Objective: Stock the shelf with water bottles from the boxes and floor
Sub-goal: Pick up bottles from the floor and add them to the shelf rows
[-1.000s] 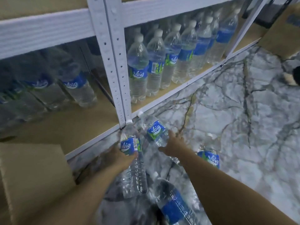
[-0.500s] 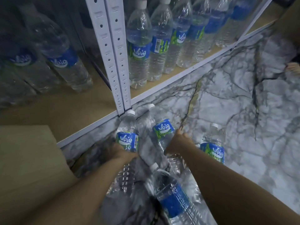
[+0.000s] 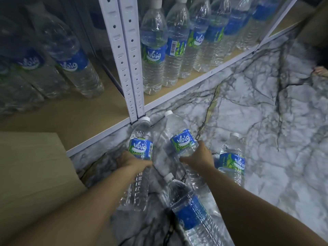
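- Gripped the first bottle (image 3: pixel 140 148) with the left hand (image 3: pixel 132 161) at lower centre, fingers wrapped round the clear body just below the blue label; fingertips hidden beneath it.
- Clasped the second bottle (image 3: pixel 183 141) the same way with the right hand (image 3: pixel 198 157), just right of the first, fingers closed on the body under the label.
- Could not tell whether either bottle rested on the marble floor (image 3: pixel 266 121) or hung just above it.
- Pointed both caps-first at the shelf (image 3: pixel 99 121): long axes ran from lower frame up toward the foot of the white upright (image 3: pixel 126 59), the first bottle's cap almost touching it.
- Left a third bottle (image 3: pixel 232 162) just right of the right hand and a fourth bottle (image 3: pixel 190 210) between the forearms at the bottom of the frame.
- Showed a row of standing bottles (image 3: pixel 154 55) lining the bay right of the upright, and bare board in the bay at mid-left.
- Judged the left hand nearer that open board, beside the cardboard box (image 3: pixel 30 174); with caps leading, each base would likely need swinging down before standing.
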